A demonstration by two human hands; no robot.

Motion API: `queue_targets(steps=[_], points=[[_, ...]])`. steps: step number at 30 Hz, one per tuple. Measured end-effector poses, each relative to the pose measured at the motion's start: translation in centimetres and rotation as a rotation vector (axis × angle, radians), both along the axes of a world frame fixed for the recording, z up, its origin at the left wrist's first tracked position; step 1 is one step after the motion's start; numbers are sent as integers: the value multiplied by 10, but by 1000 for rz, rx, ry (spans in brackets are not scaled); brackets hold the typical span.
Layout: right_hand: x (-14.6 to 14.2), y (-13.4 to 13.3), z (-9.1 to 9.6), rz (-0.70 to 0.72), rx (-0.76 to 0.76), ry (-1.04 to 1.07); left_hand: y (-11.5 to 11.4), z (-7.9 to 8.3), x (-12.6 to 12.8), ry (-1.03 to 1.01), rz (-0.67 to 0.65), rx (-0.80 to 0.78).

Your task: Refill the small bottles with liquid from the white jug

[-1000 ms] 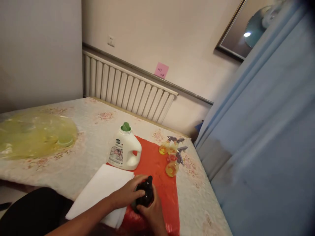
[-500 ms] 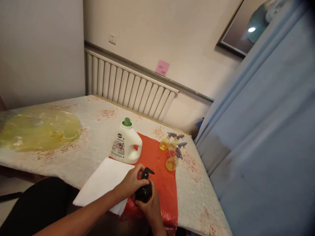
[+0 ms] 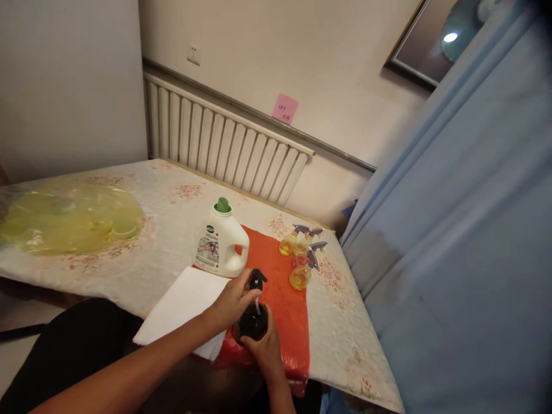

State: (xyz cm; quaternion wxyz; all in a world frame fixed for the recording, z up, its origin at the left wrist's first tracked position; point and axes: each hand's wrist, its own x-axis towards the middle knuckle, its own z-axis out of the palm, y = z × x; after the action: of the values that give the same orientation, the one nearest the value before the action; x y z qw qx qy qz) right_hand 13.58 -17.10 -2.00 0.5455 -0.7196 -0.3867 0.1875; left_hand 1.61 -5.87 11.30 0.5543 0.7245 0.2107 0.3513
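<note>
Pinching the black pump head [image 3: 257,280], the left hand [image 3: 233,298] holds it above the dark bottle [image 3: 252,325], a pale tube [image 3: 257,305] between them. The right hand [image 3: 266,346] grips the bottle at the red sheet's [image 3: 287,322] near end; a white jug [image 3: 219,244] stands farther left.

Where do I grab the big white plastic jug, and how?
Probably by its white looped handle, coming from the right. The big white plastic jug stands upright with that handle on its right side, and red shows through the loop's opening, so a hand could likely wrap around it.
</note>
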Motion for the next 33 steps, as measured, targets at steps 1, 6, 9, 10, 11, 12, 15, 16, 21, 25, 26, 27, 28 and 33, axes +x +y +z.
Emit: queue_targets(steps=[1, 6, 9, 10, 11, 12, 15, 16, 21, 25, 26, 27, 28, 33], points=[[0, -1, 1, 5, -1, 5, -1, 0, 0, 42, 6, 37], [0, -2, 3, 26, 18, 11, -4, 1, -1, 183, -78, 214], [2, -2, -1, 32, 10, 32, -2, 1, -2, 112, 29, 200], [2, -2, -3, 27, 18, 39, -1, 0, -2, 91, 63, 186], [2, -3, -5, 20, 33, 46, 0, -1, -1, 81, 68, 172], [2, -3, -8, 8, 54, 52, 1, -2, -1, 79, 45, 156], [0, -1, -17, -32, 90, 56, 5, -7, -1, 40, -32, 63], [-1, -1, -19, -44, 86, 51, 7, -7, -1, -3, -9, 9], [-6, 4, -27, -91, 38, 47, 28, -14, -11, -229, 250, -340], [-8, 4, -27, -107, 22, 34, 50, -36, -30, -337, 315, -604], [-9, 4, -26, -114, 21, 26, 55, -45, -35, -350, 323, -673], [-9, 4, -26, -125, 19, 18, 59, -54, -40, -358, 325, -732], [-10, 4, -26, -134, 16, 13, 63, -62, -44, -360, 322, -795], [-13, 6, -24, -172, 49, -42, 81, -101, -53, -408, 243, -1067]])
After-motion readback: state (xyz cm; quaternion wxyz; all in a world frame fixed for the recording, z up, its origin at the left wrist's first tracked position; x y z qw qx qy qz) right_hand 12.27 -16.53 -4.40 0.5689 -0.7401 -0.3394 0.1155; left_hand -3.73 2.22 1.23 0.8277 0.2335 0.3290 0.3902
